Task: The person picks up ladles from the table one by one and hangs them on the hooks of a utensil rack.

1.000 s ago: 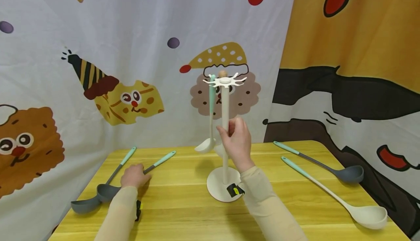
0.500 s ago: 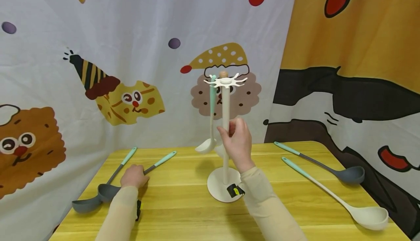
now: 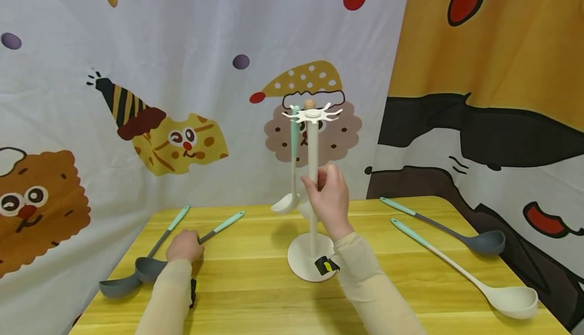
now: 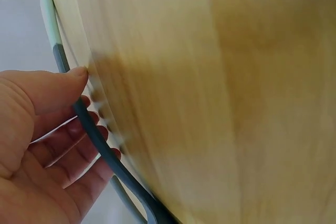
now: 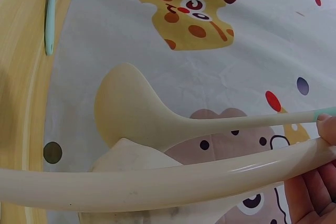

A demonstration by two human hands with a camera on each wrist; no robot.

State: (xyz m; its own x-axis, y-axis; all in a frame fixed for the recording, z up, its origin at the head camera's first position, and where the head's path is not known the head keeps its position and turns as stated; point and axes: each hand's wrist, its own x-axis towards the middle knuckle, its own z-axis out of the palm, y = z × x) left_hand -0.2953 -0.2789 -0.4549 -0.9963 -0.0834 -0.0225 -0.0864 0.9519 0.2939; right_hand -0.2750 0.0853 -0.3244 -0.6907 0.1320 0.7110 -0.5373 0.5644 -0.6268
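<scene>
The left hand (image 3: 183,246) has thumb and fingers curled loosely round the shaft of a grey ladle (image 4: 106,153) on the left of the table (image 3: 246,294), while the right hand (image 3: 332,198) pinches the pole of the white stand (image 3: 313,147). This looks like a taking-up step, the next move calling for a firmer left grasp. The ladle looks smooth, mint-ended, its rounded bowl overlapping a second ladle (image 3: 119,286).

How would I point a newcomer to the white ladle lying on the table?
On the wooden table, go right of the white stand, toward the near corner. The white ladle lies there, its mint handle slanting away; its pale bowl sets it apart from the grey ladle behind.
</scene>
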